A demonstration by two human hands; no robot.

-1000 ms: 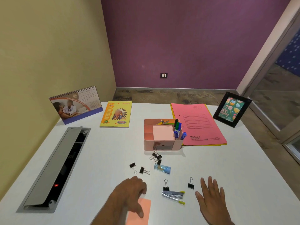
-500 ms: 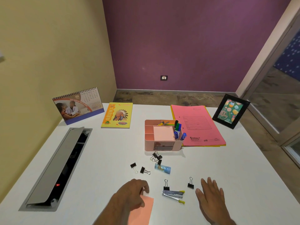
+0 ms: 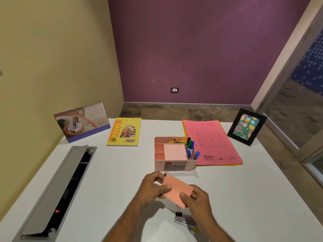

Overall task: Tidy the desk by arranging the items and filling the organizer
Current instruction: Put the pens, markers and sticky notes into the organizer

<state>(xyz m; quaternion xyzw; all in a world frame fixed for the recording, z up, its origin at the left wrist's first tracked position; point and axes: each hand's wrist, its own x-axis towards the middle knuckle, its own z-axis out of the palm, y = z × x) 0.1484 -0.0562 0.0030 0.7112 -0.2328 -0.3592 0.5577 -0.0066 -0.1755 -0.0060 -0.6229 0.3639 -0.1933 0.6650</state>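
Both hands grip an orange sticky-note pad above the white desk: left hand pinching its left edge, right hand its near corner. Just beyond, the pink organizer holds a pale note pad, with markers in its right compartment.

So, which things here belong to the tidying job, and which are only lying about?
Job: orange note pad held by left hand and right hand; pink organizer; binder clip; stapler.
Lying about: calendar; photo frame; wall socket.
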